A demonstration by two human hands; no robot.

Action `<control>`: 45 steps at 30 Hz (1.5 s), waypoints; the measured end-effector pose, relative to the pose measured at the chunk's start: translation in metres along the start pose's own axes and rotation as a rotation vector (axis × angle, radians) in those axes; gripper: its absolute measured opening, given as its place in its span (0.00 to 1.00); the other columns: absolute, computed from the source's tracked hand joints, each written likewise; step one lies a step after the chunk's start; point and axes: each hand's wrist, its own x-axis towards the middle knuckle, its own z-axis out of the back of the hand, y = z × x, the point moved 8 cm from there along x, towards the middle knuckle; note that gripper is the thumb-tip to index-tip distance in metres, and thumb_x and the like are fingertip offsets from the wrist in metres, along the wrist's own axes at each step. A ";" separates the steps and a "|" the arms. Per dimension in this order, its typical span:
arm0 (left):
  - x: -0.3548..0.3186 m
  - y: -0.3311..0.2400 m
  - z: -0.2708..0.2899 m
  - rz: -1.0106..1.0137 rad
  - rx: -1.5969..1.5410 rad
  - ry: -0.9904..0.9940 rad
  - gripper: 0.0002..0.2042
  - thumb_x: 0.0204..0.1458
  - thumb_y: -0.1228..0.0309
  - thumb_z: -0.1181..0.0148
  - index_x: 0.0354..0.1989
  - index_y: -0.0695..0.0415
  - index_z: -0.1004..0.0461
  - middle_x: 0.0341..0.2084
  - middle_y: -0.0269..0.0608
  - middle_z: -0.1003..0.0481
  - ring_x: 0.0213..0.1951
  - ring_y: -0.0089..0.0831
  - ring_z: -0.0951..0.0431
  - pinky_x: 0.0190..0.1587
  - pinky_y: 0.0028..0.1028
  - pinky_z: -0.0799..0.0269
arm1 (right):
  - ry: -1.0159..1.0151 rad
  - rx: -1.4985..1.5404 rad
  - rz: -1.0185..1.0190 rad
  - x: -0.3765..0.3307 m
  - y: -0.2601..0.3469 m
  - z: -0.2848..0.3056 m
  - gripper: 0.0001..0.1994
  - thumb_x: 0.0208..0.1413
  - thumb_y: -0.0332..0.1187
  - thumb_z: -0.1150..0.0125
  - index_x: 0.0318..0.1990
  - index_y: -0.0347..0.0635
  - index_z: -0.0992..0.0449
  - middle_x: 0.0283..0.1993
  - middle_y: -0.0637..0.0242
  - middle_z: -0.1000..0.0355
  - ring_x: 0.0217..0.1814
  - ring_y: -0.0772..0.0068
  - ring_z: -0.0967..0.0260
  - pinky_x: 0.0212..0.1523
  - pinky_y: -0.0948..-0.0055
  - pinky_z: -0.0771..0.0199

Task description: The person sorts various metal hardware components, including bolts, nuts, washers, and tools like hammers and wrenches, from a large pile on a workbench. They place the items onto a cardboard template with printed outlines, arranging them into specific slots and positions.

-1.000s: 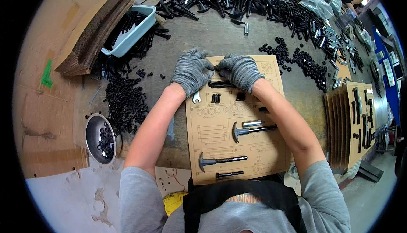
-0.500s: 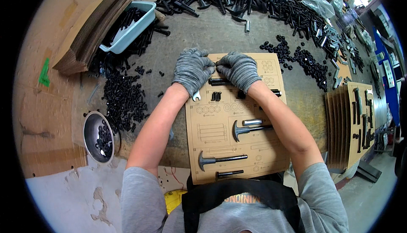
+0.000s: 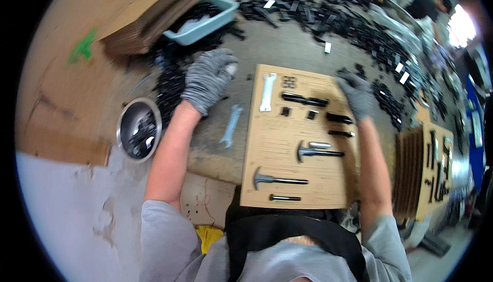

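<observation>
A cardboard sheet (image 3: 277, 130) with printed outlines lies in front of me, its near edge at my lap. On its upper part are an open-ended wrench (image 3: 267, 92), several black nuts (image 3: 289, 81) and black bolts (image 3: 305, 99). Lower down sit a silver tube (image 3: 319, 145) and two hammer-shaped pieces with grey heads (image 3: 264, 179). My gloved left hand (image 3: 208, 80) hovers left of the sheet with bent, blurred fingers; whether it holds anything is unclear. Past the sheet's upper right edge, my gloved right hand (image 3: 358, 96) is beside black nuts, its fingertips smeared by motion.
Left are a metal bowl (image 3: 121, 128) of small dark parts, a light blue tub (image 3: 203, 31) and stacked cardboard (image 3: 115, 38). A second wrench (image 3: 232, 126) lies on the table. Dark hardware (image 3: 328, 17) spreads across the back; filled cardboard sheets (image 3: 420, 179) stand at right.
My hands have parted from the sheet's top, left hand leftward and right hand rightward, uncovering the wrench and nuts there. The whole view has also shifted.
</observation>
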 end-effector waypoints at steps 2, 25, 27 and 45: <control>-0.024 0.058 0.063 0.139 -0.063 -0.085 0.08 0.53 0.69 0.41 0.40 0.56 0.21 0.40 0.44 0.22 0.43 0.39 0.23 0.51 0.31 0.30 | -0.038 0.222 -0.231 -0.029 -0.057 0.040 0.14 0.55 0.37 0.38 0.45 0.39 0.20 0.41 0.63 0.22 0.41 0.75 0.29 0.43 0.74 0.29; -0.204 0.220 0.117 1.076 -0.350 0.117 0.03 0.50 0.76 0.38 0.33 0.60 0.22 0.24 0.34 0.23 0.23 0.21 0.27 0.23 0.21 0.29 | -0.173 0.355 -0.161 -0.114 -0.170 0.040 0.08 0.56 0.27 0.38 0.42 0.36 0.20 0.39 0.66 0.22 0.40 0.77 0.30 0.44 0.75 0.29; -0.201 0.218 0.120 1.071 -0.348 0.118 0.03 0.51 0.75 0.38 0.32 0.60 0.22 0.23 0.34 0.24 0.23 0.21 0.28 0.24 0.21 0.30 | -0.167 0.357 -0.174 -0.115 -0.175 0.041 0.09 0.56 0.29 0.39 0.43 0.36 0.20 0.39 0.65 0.22 0.40 0.77 0.29 0.44 0.74 0.29; -0.044 -0.147 -0.172 0.181 -0.236 0.801 0.12 0.47 0.64 0.38 0.35 0.59 0.20 0.30 0.47 0.21 0.33 0.37 0.22 0.41 0.33 0.27 | -0.057 0.467 -0.061 -0.120 -0.034 0.050 0.08 0.55 0.30 0.38 0.39 0.36 0.20 0.34 0.67 0.22 0.35 0.80 0.29 0.38 0.76 0.27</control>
